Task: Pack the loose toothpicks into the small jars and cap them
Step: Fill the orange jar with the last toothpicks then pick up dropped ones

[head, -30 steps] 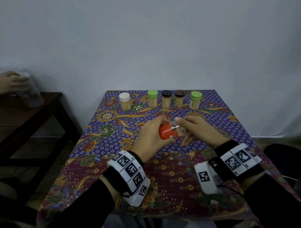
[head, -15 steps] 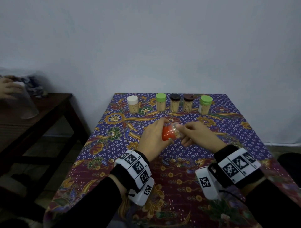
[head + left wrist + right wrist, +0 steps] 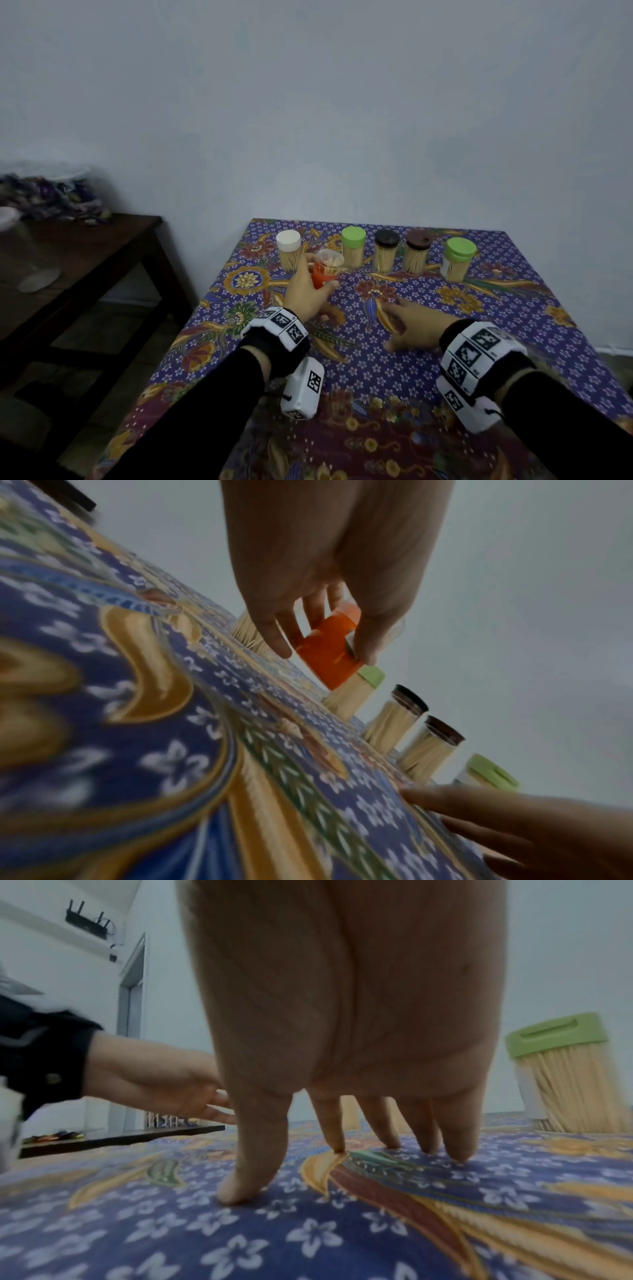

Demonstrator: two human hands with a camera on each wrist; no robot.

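Left hand (image 3: 305,291) wrapped around orange-capped jar (image 3: 325,274), cap downward, between white-capped jar (image 3: 289,250) and green-capped jar (image 3: 353,247), probably to join that row. Right hand (image 3: 416,325) flat on counter (image 3: 513,359), fingers spread, holding nothing, likely for steadiness.

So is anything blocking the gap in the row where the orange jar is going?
Nothing visible does. The left hand holds the orange-capped jar at the open gap between the white-capped jar and the green-capped jar.
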